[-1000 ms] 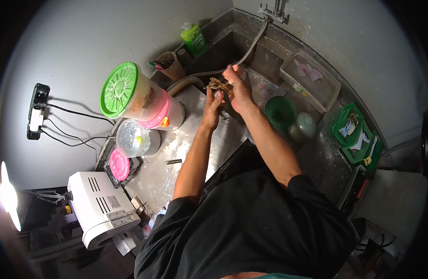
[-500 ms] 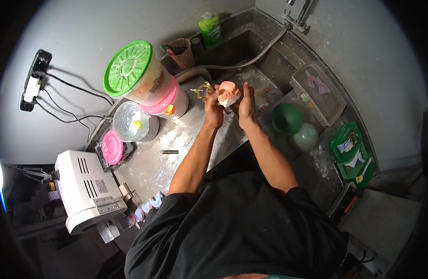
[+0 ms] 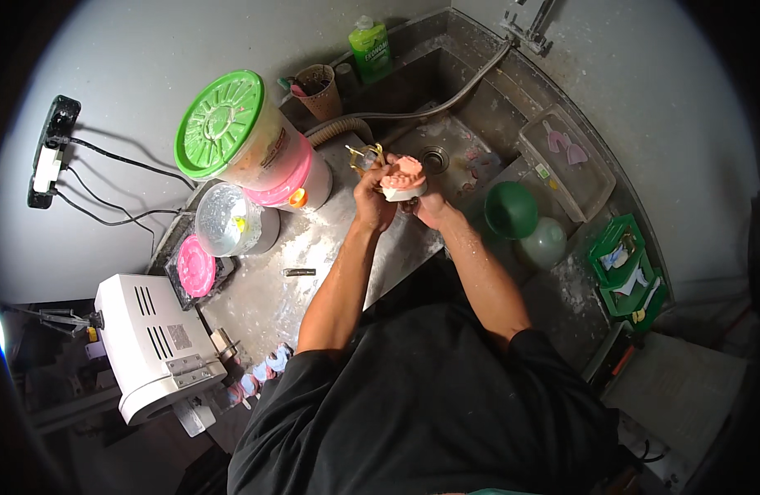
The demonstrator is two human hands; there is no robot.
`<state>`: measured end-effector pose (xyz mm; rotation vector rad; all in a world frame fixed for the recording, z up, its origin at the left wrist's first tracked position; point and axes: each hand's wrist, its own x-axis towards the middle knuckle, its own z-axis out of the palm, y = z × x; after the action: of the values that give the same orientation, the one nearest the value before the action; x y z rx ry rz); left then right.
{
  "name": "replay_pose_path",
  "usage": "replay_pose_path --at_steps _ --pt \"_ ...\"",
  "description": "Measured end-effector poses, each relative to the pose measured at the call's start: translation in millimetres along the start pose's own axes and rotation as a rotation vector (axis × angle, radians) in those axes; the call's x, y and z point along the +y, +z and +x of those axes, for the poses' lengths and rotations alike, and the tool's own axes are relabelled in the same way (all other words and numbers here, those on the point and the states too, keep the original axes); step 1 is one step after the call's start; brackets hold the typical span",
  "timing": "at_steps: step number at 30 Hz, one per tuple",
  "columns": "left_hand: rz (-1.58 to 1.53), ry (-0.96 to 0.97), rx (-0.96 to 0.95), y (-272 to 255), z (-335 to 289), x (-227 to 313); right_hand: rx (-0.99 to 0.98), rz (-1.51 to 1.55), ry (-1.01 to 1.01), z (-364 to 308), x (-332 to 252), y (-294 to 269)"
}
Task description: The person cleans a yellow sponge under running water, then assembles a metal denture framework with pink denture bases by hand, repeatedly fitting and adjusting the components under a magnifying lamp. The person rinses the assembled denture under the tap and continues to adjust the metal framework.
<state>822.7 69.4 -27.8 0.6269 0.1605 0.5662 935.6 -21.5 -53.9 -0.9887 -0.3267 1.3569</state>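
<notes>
A dental cast [image 3: 403,173], coral pink with teeth on top and a white base, is held up over the worktop. It sits on a brass-coloured articulator [image 3: 357,157], whose frame sticks out to the left. My left hand [image 3: 373,200] is closed round the articulator and the left side of the cast. On the other side, my right hand [image 3: 430,206] grips the cast's base from below right, its fingertips mostly hidden behind it.
A sink basin [image 3: 434,70] with a grey hose lies beyond. Left stand a green-lidded bucket [image 3: 223,122], a clear tub [image 3: 228,219] and a white machine [image 3: 153,338]. Right are a green bowl [image 3: 509,210], a clear tray [image 3: 594,188] and green trays [image 3: 618,256]. A small dark bar [image 3: 300,272] lies on the worktop.
My right hand has moved from beside the cast to grip it low down. The cast has tipped, showing more of its teeth and white base, and the articulator has turned.
</notes>
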Motion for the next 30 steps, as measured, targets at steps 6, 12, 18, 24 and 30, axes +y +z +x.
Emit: replay_pose_path --at_steps 6,12,18,24,30 --pt "0.002 -0.011 0.051 5.6 -4.9 17.5 0.032 0.040 0.030 14.9 12.8 -16.9" --pt "0.002 -0.050 0.000 -17.8 -37.1 30.0 0.164 0.249 0.085 11.3 2.6 -15.4" --pt "0.036 -0.176 0.183 -25.4 -65.0 8.6 0.175 0.024 -0.041 15.9 4.3 -8.4" --pt "0.176 -0.168 0.093 -19.5 -66.5 6.7 0.259 -0.094 -0.189 10.5 25.8 21.3" --pt "0.117 -0.206 0.131 -38.6 -72.9 13.9 0.392 -0.647 -0.339 13.6 28.7 16.5"
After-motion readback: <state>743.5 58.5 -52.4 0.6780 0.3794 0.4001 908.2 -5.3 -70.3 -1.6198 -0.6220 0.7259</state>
